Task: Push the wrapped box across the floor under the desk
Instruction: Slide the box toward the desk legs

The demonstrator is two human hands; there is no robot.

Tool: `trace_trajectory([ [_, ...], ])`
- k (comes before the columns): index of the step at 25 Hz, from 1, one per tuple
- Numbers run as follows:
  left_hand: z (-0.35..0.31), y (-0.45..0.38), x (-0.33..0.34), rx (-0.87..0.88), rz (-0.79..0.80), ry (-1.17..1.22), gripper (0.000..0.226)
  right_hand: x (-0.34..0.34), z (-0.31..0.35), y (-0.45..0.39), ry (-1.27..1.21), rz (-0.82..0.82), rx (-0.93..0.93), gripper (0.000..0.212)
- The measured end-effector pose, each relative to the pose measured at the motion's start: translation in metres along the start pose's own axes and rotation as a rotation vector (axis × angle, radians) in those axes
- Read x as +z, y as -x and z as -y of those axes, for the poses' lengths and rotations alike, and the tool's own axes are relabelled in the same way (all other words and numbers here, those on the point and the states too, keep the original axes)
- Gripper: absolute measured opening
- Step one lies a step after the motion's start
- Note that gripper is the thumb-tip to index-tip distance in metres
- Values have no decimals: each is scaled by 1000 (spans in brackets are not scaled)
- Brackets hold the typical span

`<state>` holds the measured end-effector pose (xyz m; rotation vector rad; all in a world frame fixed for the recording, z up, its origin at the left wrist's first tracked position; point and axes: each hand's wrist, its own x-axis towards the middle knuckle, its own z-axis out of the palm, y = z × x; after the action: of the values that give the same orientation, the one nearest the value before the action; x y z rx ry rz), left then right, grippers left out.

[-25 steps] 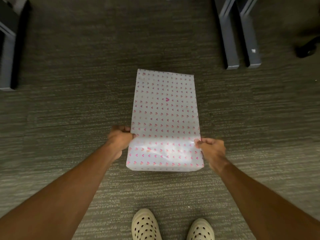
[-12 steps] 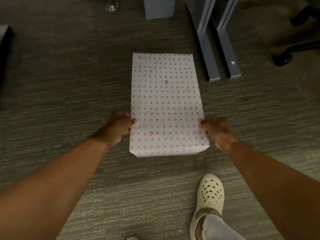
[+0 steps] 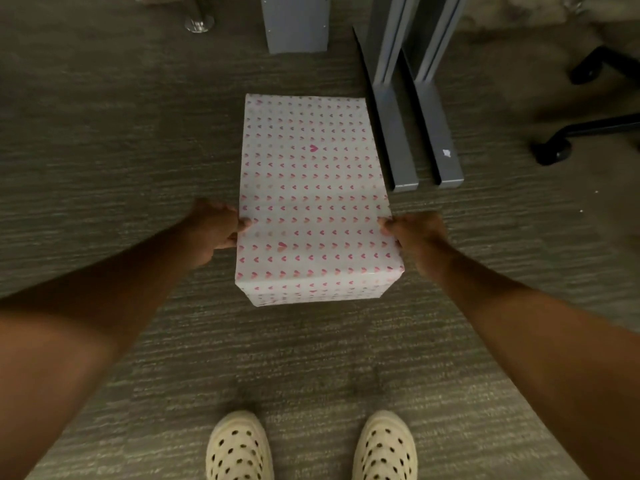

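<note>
The wrapped box [image 3: 313,188], white paper with small pink hearts, lies flat on the grey carpet in the middle of the view, its long side pointing away from me. My left hand [image 3: 216,230] grips its left edge near the closer end, thumb on top. My right hand [image 3: 417,235] grips the right edge at the same height. The box's far end lies level with the grey desk feet [image 3: 398,140] just to its right.
A second grey desk foot [image 3: 440,133] runs parallel beside the first. A grey upright panel [image 3: 296,24] stands beyond the box. A chrome leg base [image 3: 199,22] is at the far left, a black chair base [image 3: 571,136] at the right. My cream clogs [image 3: 239,448] stand behind the box.
The box has slid forward along the carpet toward the desk legs with both hands on its sides. My feet have stepped up and now stand side by side behind it.
</note>
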<state>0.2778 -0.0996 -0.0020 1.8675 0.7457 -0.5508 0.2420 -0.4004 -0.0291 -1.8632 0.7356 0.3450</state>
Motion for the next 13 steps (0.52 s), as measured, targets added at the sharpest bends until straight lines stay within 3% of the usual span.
trace_trajectory([
  [9, -30, -75, 0, 26, -20, 26, 35, 34, 33, -80, -73, -31, -83, 26],
  [13, -36, -108, -4, 63, -41, 26, 34, 56, 40, -111, -41, -67, -70, 20],
])
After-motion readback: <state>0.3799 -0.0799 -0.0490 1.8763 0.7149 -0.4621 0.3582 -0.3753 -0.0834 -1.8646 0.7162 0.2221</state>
